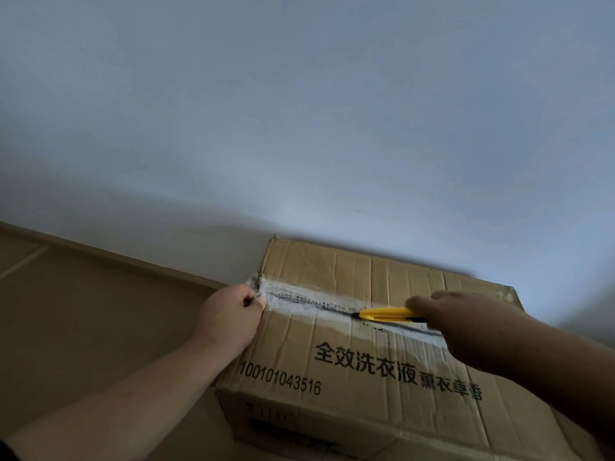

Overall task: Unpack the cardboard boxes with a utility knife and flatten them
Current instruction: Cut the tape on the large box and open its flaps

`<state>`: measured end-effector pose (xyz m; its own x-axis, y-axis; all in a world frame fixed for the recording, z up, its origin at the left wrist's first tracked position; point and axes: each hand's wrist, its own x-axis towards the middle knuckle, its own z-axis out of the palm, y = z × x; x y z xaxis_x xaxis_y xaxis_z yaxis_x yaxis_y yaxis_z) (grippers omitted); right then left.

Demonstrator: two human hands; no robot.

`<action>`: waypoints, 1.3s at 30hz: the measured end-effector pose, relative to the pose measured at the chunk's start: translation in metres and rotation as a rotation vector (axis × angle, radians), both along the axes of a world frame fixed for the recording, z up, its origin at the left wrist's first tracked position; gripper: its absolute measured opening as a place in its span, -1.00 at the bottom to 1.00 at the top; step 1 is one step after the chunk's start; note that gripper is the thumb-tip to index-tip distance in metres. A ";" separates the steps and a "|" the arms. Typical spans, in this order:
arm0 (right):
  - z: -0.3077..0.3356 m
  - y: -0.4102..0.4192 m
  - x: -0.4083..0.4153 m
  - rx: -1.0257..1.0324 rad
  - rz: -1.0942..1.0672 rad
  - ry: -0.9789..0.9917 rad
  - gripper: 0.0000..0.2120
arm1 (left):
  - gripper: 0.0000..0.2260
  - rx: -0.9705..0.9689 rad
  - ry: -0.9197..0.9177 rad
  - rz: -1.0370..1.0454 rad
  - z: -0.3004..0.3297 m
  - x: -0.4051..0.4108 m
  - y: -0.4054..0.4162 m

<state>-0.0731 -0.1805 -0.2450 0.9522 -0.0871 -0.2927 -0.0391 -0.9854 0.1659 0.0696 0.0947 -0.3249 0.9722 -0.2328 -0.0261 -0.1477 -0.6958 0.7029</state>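
Observation:
A brown cardboard box point(349, 367) with black printed characters and a number stands on the floor against the wall. A strip of clear tape point(299, 297) runs along its top seam. My right hand point(466, 324) grips a yellow utility knife point(386, 313), its tip on the tape near the seam's middle. My left hand point(233, 314) rests at the box's left edge with its fingers curled, pinching the tape end at the seam. The blade itself is too small to make out.
A plain white wall point(299, 111) fills the upper view, right behind the box. Tan floor point(83, 311) with a baseboard point(133, 257) lies to the left of the box.

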 end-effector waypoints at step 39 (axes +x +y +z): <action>0.022 -0.157 -0.146 -0.326 -0.224 0.206 -0.67 | -0.83 0.200 -0.061 -0.011 -0.003 -0.004 -0.008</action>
<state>-0.2190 -0.3373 -0.2225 0.8239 -0.4036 -0.3978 -0.1790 -0.8514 0.4931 0.0656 0.0869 -0.3279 0.9708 -0.2393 -0.0139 -0.1941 -0.8189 0.5401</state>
